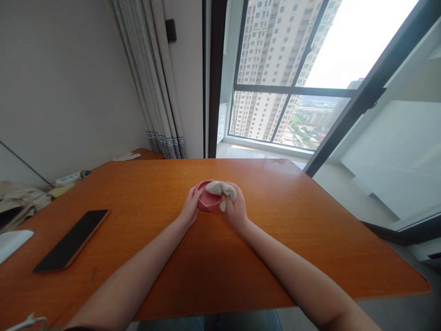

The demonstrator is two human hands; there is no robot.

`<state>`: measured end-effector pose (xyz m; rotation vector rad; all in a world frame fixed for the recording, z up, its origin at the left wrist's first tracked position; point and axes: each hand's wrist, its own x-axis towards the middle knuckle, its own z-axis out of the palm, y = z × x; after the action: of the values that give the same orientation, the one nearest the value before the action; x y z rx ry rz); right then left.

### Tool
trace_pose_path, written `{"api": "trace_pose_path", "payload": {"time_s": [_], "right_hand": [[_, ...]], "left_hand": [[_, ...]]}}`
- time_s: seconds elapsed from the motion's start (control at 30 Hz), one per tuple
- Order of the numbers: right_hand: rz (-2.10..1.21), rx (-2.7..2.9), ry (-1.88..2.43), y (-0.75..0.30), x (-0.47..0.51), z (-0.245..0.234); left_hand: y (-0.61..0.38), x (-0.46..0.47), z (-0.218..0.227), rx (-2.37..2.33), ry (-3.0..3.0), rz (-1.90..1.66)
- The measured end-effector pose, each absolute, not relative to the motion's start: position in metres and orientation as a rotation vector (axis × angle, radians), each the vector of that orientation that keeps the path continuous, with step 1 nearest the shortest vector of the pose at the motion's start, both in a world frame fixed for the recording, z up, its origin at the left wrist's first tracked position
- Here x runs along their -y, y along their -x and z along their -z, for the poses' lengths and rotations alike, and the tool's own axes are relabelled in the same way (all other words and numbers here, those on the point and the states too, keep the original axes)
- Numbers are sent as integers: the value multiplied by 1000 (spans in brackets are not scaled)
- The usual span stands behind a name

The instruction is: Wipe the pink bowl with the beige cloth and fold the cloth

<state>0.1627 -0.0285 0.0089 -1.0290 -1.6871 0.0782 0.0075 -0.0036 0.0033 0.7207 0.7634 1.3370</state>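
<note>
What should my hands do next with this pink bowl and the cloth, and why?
Probably sweep the cloth around inside the pink bowl: the right hand presses it over the rim while the left hand steadies the bowl on the table.

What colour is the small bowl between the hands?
Pink; the bowl shows best in the head view, its only view.

Orange table (pixel 310 239) with phone (pixel 72 240), bowl (pixel 207 201)
</note>
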Motion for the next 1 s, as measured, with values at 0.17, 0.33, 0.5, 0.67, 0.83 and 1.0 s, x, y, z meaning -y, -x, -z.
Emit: {"api": "trace_pose_path", "payload": {"time_s": [0.17,0.33,0.5,0.67,0.83,1.0], "right_hand": [[-282,1396,1081,-177,12,-4],[-602,1595,1030,-147,17,15],[-820,1314,979,-123,34,14],[-810,1183,956,-149,20,0],[-925,1146,993,-148,16,3],[-864,1123,906,-132,30,4]], "left_hand": [[-8,2,-2,-843,-711,-1349],[-12,7,-8,-648,-682,-1381],[-17,13,-13,-550,-647,-1426],[-16,20,-16,-635,-704,-1082],[-18,21,-11,-771,-681,-1113],[-21,20,-8,-673,-716,-1332]]}}
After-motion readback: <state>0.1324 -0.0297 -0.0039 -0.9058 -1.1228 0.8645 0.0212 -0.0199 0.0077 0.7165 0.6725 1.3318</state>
